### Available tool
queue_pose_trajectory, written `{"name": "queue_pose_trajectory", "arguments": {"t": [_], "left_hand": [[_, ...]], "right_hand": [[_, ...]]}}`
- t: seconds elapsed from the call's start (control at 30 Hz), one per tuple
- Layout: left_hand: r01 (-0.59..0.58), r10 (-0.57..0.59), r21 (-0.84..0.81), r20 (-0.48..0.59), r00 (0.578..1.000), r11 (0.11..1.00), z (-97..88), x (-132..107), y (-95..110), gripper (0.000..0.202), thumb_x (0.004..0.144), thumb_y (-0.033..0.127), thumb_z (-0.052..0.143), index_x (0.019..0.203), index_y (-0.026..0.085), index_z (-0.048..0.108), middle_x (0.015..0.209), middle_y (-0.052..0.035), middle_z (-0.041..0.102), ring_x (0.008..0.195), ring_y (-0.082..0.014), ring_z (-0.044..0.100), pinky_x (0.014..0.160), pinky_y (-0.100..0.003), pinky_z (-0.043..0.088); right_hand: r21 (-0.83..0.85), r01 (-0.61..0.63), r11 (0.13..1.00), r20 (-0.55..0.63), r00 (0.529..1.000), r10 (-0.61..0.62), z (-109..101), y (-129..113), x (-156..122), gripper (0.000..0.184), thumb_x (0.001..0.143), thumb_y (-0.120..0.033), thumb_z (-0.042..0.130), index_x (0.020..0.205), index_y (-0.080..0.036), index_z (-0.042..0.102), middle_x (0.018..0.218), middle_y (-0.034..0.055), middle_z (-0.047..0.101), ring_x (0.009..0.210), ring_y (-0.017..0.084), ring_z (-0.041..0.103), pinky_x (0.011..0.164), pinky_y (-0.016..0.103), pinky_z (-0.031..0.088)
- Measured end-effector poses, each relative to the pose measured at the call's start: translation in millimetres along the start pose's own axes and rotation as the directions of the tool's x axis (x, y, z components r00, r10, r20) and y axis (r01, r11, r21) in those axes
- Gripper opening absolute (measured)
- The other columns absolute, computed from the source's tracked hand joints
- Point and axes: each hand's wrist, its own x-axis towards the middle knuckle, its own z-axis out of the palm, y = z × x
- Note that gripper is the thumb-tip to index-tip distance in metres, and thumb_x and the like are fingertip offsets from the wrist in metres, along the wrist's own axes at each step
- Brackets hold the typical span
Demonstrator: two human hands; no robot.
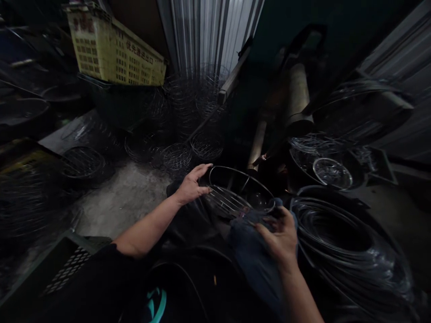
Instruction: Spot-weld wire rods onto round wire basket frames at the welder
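Note:
A round wire basket or frame (249, 176) is held tilted in front of me, above my lap. My left hand (191, 186) grips the left side of its rim, with the thumb near the parallel wires and the fingers at the rim's outer edge. At the right side of the basket, my right hand (280, 237) is closed on a blue cloth (251, 244), which lies against the basket's near right edge and hangs downward. Part of the basket is hidden behind the cloth.
Stacks of wire baskets (177, 156) stand ahead on the floor. A yellow crate (134, 60) rests on a dark bin at upper left. Coiled wire (323, 224) lies at right. Ahead right stands a machine with a metal cylinder (299, 92). A green crate (72, 260) is at lower left.

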Motion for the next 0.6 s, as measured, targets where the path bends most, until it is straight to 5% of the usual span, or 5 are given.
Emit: {"name": "queue_pose_trajectory", "arguments": {"t": [0.13, 0.2, 0.3, 0.53, 0.6], "left_hand": [[0.250, -0.304, -0.516, -0.021, 0.952, 0.820, 13.9, 3, -8, 0.086, 0.058, 0.016, 0.075, 0.137, 0.030, 0.044, 0.123, -0.0056, 0.056, 0.104, -0.0204, 0.061, 0.090, -0.037, 0.048], [0.387, -0.473, -0.725, 0.096, 0.876, 0.570, 19.3, -3, -9, 0.067, 0.068, 0.033, 0.072, 0.130, 0.025, 0.048, 0.107, -0.0068, 0.063, 0.093, -0.0209, 0.065, 0.086, -0.040, 0.050], [0.448, -0.510, -0.835, 0.248, 0.824, 0.319, 19.3, -15, -3, 0.056, 0.075, 0.061, 0.058, 0.111, 0.018, 0.055, 0.104, -0.0123, 0.065, 0.097, -0.0274, 0.065, 0.085, -0.047, 0.051], [0.387, -0.364, -0.819, 0.238, 0.901, 0.424, 0.6, -27, 31, 0.050, 0.069, 0.018, 0.065, 0.116, 0.024, 0.050, 0.108, -0.0074, 0.064, 0.105, -0.0278, 0.062, 0.082, -0.047, 0.053], [0.374, -0.304, -0.821, 0.258, 0.917, 0.431, -3.2, -27, 38, 0.052, 0.068, 0.017, 0.064, 0.118, 0.023, 0.049, 0.111, -0.0093, 0.063, 0.106, -0.0293, 0.062, 0.081, -0.048, 0.053]], "right_hand": [[-0.275, 0.558, 0.783, 0.015, 0.817, -0.577, 1, -10, -7, 0.038, 0.072, -0.020, 0.073, 0.102, -0.024, 0.052, 0.095, 0.0038, 0.061, 0.092, 0.024, 0.062, 0.082, 0.043, 0.053], [-0.346, 0.699, 0.626, 0.089, 0.689, -0.720, 4, -15, -10, 0.029, 0.075, -0.012, 0.068, 0.097, -0.025, 0.053, 0.084, 0.0010, 0.061, 0.084, 0.021, 0.064, 0.075, 0.039, 0.056], [-0.391, 0.766, 0.510, 0.154, 0.601, -0.785, 7, -19, -15, 0.022, 0.077, -0.008, 0.063, 0.091, -0.025, 0.058, 0.076, -0.0005, 0.063, 0.075, 0.019, 0.066, 0.068, 0.035, 0.057], [-0.047, 0.776, 0.629, 0.307, 0.610, -0.730, -15, -36, -29, 0.041, 0.076, -0.013, 0.063, 0.116, -0.020, 0.061, 0.100, 0.0103, 0.068, 0.095, 0.028, 0.065, 0.074, 0.043, 0.057], [-0.045, 0.707, 0.706, 0.196, 0.699, -0.688, -22, -36, -27, 0.041, 0.079, -0.018, 0.062, 0.120, -0.020, 0.060, 0.110, 0.0119, 0.066, 0.101, 0.029, 0.063, 0.079, 0.046, 0.055]]}}
